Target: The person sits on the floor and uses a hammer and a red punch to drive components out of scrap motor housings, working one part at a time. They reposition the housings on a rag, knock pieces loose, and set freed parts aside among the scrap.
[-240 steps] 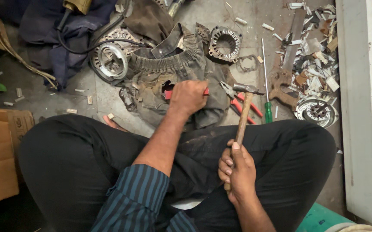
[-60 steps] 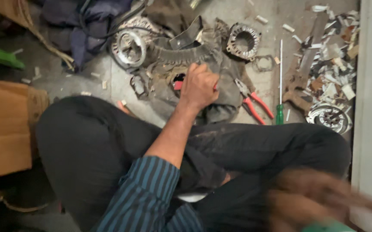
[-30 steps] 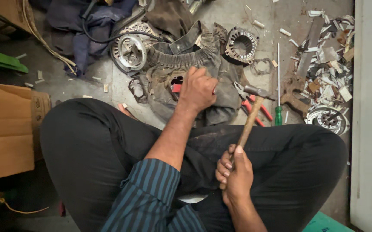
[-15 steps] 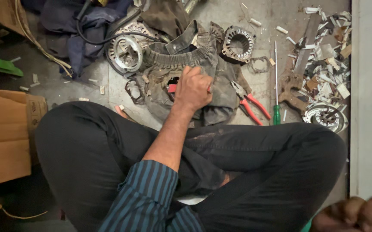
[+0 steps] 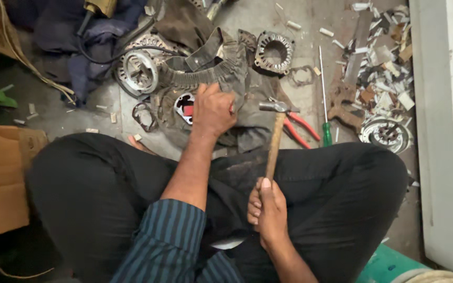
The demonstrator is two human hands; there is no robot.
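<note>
Seated person, cross-legged on the floor [image 5: 289, 31], hammer in hand above a cloth-covered part.

The grey cloth [image 5: 226, 84] lies on the floor ahead of the knees. The left hand [image 5: 213, 107] presses down on it, fingers closed over a red-and-white part [image 5: 185, 106] beneath. The right hand [image 5: 268, 212] has its fingers wrapped round the wooden handle of the hammer [image 5: 274, 137], head just right of the left hand. Red-handled pliers [image 5: 300, 128] and a green-handled screwdriver [image 5: 324, 99] lie just beside.
</note>
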